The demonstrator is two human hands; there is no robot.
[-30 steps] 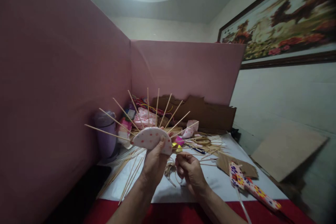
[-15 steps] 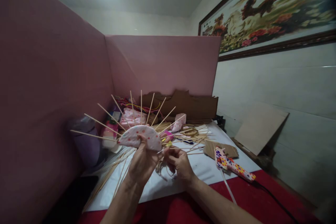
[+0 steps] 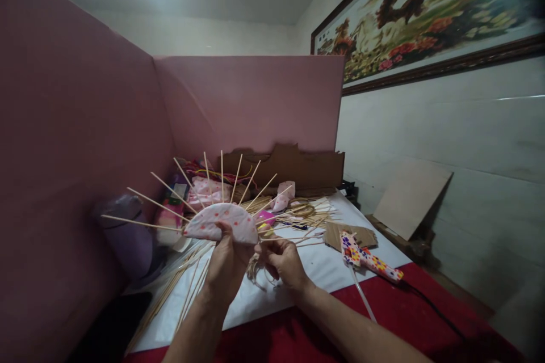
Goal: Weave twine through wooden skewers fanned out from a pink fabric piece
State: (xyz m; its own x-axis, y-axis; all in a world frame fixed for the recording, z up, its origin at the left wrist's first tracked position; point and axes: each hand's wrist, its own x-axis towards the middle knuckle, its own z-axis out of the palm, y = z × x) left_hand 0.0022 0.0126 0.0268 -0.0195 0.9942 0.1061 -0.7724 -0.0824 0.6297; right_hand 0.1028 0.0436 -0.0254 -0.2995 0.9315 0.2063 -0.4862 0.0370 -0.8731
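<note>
We have the dotted half-circle point(image 3: 236, 218) over the white sheet point(image 3: 323, 269), long side going left to right; our left hand point(image 3: 223, 264) pinches its bottom; our bunched right hand point(image 3: 286, 261) is near its right end, holding what, we cannot tell.

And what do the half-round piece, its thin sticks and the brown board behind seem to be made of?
Half-round piece: probably matte fabric, pale with reddish dots, softly rounded edge; inside hidden.
Thin sticks: likely bare wood or bamboo, pale, straight, without visible gloss.
Brown board: probably cardboard, dull, with a ragged upper edge.
</note>
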